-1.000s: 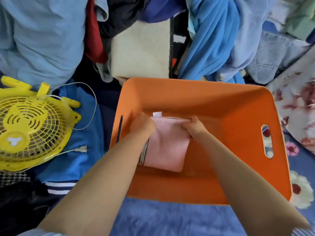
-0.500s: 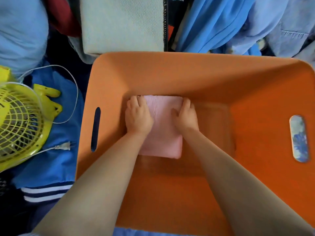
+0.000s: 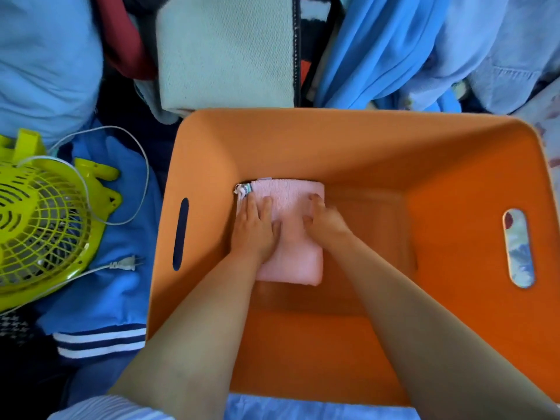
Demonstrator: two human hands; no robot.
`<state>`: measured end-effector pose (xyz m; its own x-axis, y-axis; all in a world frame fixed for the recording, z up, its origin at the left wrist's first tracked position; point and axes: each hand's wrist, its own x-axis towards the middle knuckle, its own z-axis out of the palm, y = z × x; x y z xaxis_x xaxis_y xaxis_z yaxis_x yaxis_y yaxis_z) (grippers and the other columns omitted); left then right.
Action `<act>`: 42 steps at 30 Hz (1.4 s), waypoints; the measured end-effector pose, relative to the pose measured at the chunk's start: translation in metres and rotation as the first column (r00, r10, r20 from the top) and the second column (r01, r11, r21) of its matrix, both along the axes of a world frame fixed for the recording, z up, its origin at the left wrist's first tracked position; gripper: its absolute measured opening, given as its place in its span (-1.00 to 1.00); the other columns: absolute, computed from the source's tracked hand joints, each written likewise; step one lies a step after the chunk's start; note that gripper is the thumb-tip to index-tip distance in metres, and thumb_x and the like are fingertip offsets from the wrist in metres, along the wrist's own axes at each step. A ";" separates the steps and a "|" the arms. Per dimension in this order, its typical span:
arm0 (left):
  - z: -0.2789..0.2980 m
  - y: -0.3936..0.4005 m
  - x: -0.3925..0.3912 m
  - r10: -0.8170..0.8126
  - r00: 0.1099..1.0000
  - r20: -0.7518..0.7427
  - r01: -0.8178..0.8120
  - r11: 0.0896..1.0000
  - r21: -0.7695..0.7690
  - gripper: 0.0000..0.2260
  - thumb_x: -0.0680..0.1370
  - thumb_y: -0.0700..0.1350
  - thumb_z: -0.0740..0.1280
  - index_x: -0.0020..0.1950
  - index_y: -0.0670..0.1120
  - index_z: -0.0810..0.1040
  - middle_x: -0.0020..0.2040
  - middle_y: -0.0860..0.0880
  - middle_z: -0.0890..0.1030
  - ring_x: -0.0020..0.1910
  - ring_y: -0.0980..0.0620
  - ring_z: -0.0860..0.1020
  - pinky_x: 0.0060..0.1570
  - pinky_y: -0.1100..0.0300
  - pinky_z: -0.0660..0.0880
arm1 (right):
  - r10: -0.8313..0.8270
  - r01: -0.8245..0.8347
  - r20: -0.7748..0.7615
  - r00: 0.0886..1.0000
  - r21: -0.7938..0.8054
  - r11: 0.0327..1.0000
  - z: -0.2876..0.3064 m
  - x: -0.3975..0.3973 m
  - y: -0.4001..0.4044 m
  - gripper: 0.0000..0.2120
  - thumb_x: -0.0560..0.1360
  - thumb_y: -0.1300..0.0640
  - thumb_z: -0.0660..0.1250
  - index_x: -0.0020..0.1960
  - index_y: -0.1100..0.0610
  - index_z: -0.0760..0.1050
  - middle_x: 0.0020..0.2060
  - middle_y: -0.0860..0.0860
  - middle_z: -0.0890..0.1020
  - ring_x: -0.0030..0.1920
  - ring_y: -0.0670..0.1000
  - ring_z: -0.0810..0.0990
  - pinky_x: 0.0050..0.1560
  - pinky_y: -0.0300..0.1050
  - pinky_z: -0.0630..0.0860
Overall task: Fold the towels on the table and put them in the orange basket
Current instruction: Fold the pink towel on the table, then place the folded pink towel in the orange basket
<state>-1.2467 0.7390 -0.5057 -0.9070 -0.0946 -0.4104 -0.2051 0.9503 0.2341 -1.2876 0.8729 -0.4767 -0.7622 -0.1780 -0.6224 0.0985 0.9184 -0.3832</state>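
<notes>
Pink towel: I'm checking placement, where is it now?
The pink towel lies folded on the orange basket floor, far-left corner, under the left hand and right hand.

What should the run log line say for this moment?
stage: placing | pink towel: folded, in orange basket, far-left corner | left hand: flat on towel | right hand: flat on towel

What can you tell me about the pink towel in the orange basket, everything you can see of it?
The pink towel is a soft, terry-looking cloth folded into a thick, neat rectangle. It lies flat on the floor of the orange basket, in the far left corner against the walls. A small white tag shows at its far edge, and a striped cloth peeks out at its far left corner. The left hand and the right hand both rest on top of it, fingers laid flat, pressing it down.
</notes>
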 end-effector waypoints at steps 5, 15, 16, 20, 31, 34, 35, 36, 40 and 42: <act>0.046 0.009 0.005 -0.067 0.990 -0.124 0.061 0.997 -0.049 -0.69 0.57 -0.18 0.11 0.30 -0.18 0.35 0.39 -0.15 0.30 0.41 -0.09 0.21 0.29 0.11 0.20 | 0.007 -0.008 0.041 0.999 0.019 1.000 0.033 0.017 0.013 -0.49 0.55 0.22 0.07 0.47 0.12 0.04 0.36 0.24 0.25 0.28 0.24 0.37 0.19 0.00 0.39; 0.242 0.029 0.042 -0.214 0.958 -0.193 0.152 0.944 -0.292 -0.72 0.52 -0.21 0.17 0.21 -0.18 0.47 0.34 -0.13 0.33 0.33 -0.12 0.28 0.16 0.05 0.33 | 0.113 -0.112 -0.266 0.957 0.018 0.994 0.209 0.066 0.057 -0.65 0.53 0.21 0.09 0.30 0.21 0.34 0.25 0.21 0.42 0.25 0.21 0.39 0.23 -0.04 0.34; 0.267 0.032 0.050 -0.223 0.952 -0.207 0.149 0.935 -0.320 -0.74 0.52 -0.22 0.17 0.19 -0.18 0.47 0.31 -0.13 0.36 0.31 -0.12 0.31 0.14 0.05 0.34 | 0.116 -0.116 -0.290 0.950 0.015 0.993 0.232 0.074 0.060 -0.63 0.53 0.22 0.09 0.33 0.20 0.31 0.27 0.21 0.39 0.26 0.21 0.37 0.24 -0.02 0.34; 0.349 0.046 0.082 -0.240 0.926 -0.290 0.117 0.916 -0.384 -0.76 0.54 -0.21 0.16 0.16 -0.19 0.48 0.19 -0.13 0.47 0.22 -0.13 0.40 0.14 0.00 0.37 | 0.188 -0.176 -0.421 0.888 0.066 0.982 0.307 0.101 0.069 -0.59 0.51 0.27 0.09 0.36 0.19 0.25 0.28 0.19 0.37 0.27 0.20 0.35 0.19 0.01 0.37; 0.485 0.098 0.223 -0.356 0.840 -0.409 0.141 0.872 -0.469 -0.76 0.55 -0.20 0.15 0.19 -0.16 0.46 0.20 -0.14 0.47 0.23 -0.13 0.37 0.14 0.04 0.32 | 0.231 -0.063 -0.719 0.656 0.252 0.966 0.453 0.252 0.123 -0.68 0.52 0.24 0.10 0.27 0.18 0.34 0.23 0.15 0.42 0.29 0.16 0.31 0.36 0.13 0.17; 0.503 0.116 0.266 -0.390 0.818 -0.423 0.184 0.874 -0.450 -0.73 0.55 -0.19 0.14 0.23 -0.16 0.43 0.24 -0.15 0.45 0.27 -0.14 0.35 0.17 0.03 0.33 | 0.153 0.020 -0.743 0.652 0.219 0.976 0.474 0.312 0.141 -0.66 0.52 0.20 0.13 0.29 0.17 0.36 0.25 0.14 0.43 0.33 0.16 0.30 0.38 0.14 0.14; 0.506 0.126 0.289 -0.417 0.786 -0.456 0.211 0.875 -0.436 -0.73 0.55 -0.19 0.14 0.23 -0.16 0.43 0.24 -0.16 0.45 0.27 -0.15 0.35 0.17 0.03 0.33 | 0.124 0.071 -0.759 0.639 0.219 0.973 0.479 0.345 0.153 -0.66 0.51 0.18 0.15 0.28 0.17 0.37 0.25 0.14 0.44 0.31 0.16 0.31 0.36 0.13 0.15; 0.511 0.132 0.304 -0.439 0.772 -0.461 0.225 0.866 -0.447 -0.73 0.56 -0.18 0.13 0.23 -0.16 0.44 0.24 -0.16 0.45 0.27 -0.16 0.35 0.17 0.02 0.33 | 0.101 0.106 -0.770 0.629 0.214 0.971 0.485 0.361 0.159 -0.65 0.50 0.17 0.16 0.28 0.16 0.38 0.24 0.14 0.45 0.31 0.16 0.32 0.35 0.12 0.17; 0.516 0.173 0.386 -0.576 0.690 -0.438 0.398 0.807 -0.436 -0.73 0.57 -0.16 0.14 0.25 -0.15 0.42 0.26 -0.19 0.43 0.28 -0.18 0.34 0.19 -0.01 0.33 | -0.003 0.273 -0.797 0.604 0.204 0.940 0.491 0.458 0.187 -0.64 0.51 0.16 0.17 0.30 0.11 0.38 0.26 0.11 0.44 0.33 0.15 0.31 0.37 0.12 0.15; 0.518 0.195 0.414 -0.629 0.659 -0.413 0.453 0.770 -0.449 -0.68 0.54 -0.18 0.16 0.30 -0.15 0.38 0.32 -0.20 0.38 0.31 -0.20 0.32 0.22 -0.05 0.32 | -0.027 0.323 -0.779 0.627 0.229 0.918 0.493 0.500 0.198 -0.63 0.51 0.15 0.18 0.31 0.10 0.36 0.29 0.10 0.43 0.35 0.13 0.31 0.38 0.10 0.13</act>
<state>-0.8323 0.9343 0.0123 -0.8869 0.4526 0.0922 0.4359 0.8862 -0.1569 -0.7876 1.0712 0.0159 -0.9765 0.1025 0.1895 0.0866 0.9921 -0.0906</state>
